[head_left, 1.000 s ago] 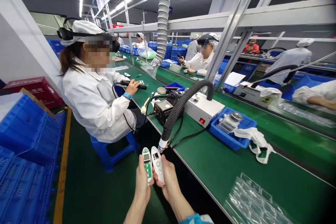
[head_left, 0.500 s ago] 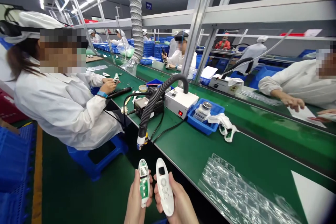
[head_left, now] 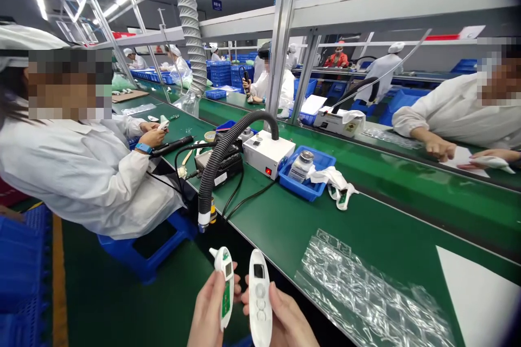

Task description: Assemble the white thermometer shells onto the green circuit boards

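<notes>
My left hand [head_left: 207,306] is closed around an open ear thermometer body [head_left: 228,282], white, with a pointed tip, a small screen and a green circuit board showing. Its board side is turned partly toward my right hand. My right hand [head_left: 288,317] grips a long white thermometer cover [head_left: 259,303] with a dark window at the top and round button shapes below it. The inner side of that cover is turned away from me. Both parts are held upright side by side, apart, in front of the bench edge.
A ribbed black fume hose [head_left: 215,157] arches from a white box [head_left: 266,154] and hangs near the bench edge. Beside it stands a blue tray [head_left: 313,192] with a bottle and cloth. Clear plastic blister trays [head_left: 366,287] lie at right. A co-worker [head_left: 81,173] sits at left.
The thermometer body in my left hand has turned, so its pointed tip now shows. My right hand has moved the cover slightly right and tilted it more upright. The whole view has shifted.
</notes>
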Available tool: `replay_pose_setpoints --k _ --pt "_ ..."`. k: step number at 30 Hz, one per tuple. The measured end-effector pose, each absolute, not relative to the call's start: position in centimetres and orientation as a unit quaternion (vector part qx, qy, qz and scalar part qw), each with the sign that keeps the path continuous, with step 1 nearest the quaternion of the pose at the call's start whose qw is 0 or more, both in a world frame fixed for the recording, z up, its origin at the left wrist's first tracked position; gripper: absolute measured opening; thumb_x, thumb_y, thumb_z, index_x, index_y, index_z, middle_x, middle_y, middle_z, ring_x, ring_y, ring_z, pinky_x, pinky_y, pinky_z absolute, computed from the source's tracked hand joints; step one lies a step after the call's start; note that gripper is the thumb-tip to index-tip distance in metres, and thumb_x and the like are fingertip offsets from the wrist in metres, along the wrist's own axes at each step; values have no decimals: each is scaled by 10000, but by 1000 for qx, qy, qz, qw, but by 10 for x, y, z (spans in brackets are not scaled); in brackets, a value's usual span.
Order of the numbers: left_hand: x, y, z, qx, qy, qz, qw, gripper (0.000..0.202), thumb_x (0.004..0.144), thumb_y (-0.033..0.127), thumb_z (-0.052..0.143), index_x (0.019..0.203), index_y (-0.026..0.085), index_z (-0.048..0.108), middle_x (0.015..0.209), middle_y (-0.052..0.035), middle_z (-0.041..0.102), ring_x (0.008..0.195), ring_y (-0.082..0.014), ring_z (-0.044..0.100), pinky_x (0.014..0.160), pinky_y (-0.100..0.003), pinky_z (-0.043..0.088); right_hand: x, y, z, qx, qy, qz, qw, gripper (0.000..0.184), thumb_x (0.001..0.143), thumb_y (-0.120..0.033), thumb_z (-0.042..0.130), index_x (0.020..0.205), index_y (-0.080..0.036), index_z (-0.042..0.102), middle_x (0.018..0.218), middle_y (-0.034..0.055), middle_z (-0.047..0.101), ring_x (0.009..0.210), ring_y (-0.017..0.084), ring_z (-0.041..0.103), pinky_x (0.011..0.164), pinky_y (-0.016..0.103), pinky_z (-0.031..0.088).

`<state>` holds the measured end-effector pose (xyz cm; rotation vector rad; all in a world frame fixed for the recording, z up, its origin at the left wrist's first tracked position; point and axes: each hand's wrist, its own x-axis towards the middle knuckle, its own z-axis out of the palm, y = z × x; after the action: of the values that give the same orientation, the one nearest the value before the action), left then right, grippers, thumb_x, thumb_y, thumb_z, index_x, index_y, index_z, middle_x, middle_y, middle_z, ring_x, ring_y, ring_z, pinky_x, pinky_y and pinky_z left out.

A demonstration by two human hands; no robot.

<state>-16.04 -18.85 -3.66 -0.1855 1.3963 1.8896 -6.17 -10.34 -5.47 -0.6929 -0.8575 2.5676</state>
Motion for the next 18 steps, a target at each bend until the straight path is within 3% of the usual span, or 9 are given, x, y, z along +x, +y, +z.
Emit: replay_pose_setpoints --k 3,7,12,18 --pt "-154 -184 -33 -19 563 731 385 535 657 485 783 1062 154 669 987 -107 721 943 -278 668 842 -330 541 -55 -101 -53 -261 -433 836 214 429 738 -504 726 966 -142 751 895 115 726 828 238 662 786 315 503" --pt "-141 -167 -28 49 578 707 405 489 658 419 802 1066 181 676 1135 -122 702 1131 -331 595 960 -367 489 -49 -99 -62 -288 -449 801 273 499 670 -475 782 1079 -193 726 1038 131 696 869 286 673 800 370 528" --pt "-126 -147 -26 75 561 697 440 451 642 447 804 995 185 707 1080 -126 727 1098 -320 618 974 -368 481 -41 -93 -58 -282 -464 788 292 507 682 -491 765 1083 -183 730 1007 134 673 720 244 661 696 350 541" --pt "-106 -131 -25 68 546 679 486 510 611 476 812 1013 173 726 1027 -136 732 1004 -328 656 954 -398 483 -22 -83 -50 -316 -499 739 324 501 660 -540 759 1035 -209 751 958 133 673 810 276 631 720 355 522"
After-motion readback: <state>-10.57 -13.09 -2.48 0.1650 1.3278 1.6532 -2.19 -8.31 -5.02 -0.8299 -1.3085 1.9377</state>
